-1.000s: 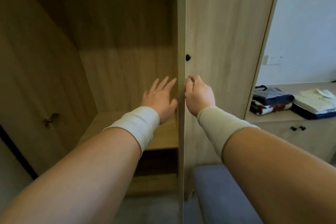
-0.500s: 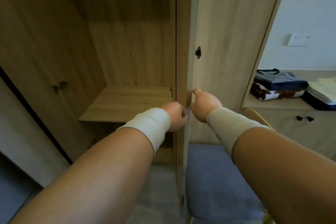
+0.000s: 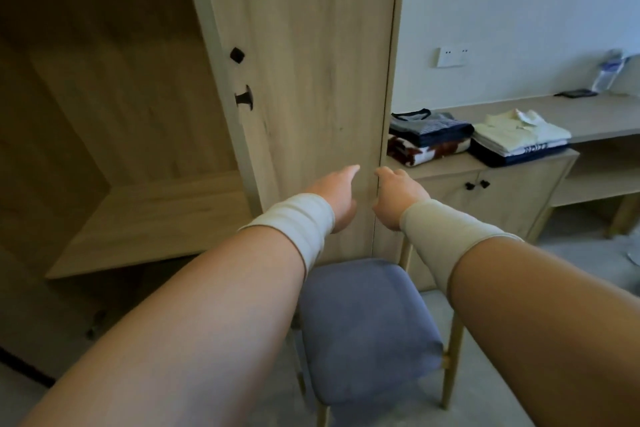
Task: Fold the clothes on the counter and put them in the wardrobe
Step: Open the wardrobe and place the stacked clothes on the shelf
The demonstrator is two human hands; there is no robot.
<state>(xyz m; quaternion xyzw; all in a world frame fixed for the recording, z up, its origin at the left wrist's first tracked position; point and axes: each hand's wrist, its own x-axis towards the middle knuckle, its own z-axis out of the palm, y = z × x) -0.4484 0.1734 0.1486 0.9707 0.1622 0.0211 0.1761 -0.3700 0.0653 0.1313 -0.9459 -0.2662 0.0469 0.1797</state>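
Two stacks of folded clothes lie on the low counter [image 3: 446, 166] right of the wardrobe: a dark striped top over a brown-and-white piece [image 3: 429, 140], and a cream shirt over white and navy pieces [image 3: 519, 139]. The wardrobe's left compartment stands open, showing a bare wooden shelf [image 3: 152, 222]. My left hand [image 3: 337, 196] is held out in front of the right-hand door [image 3: 311, 45] with its index finger straight. My right hand [image 3: 398, 196] hovers beside it at the wardrobe's right edge, fingers loosely curled. Neither hand holds anything.
A blue-cushioned stool [image 3: 367, 326] stands directly below my arms, against the wardrobe and counter cabinet. Two black knobs [image 3: 242, 80] sit on the door's left edge. A water bottle [image 3: 607, 71] and a dark flat object [image 3: 576, 92] rest far right on the desk.
Both hands have come off the door's edge and moved right across the door front. The view has swung right, bringing the counter and clothes stacks further into sight.
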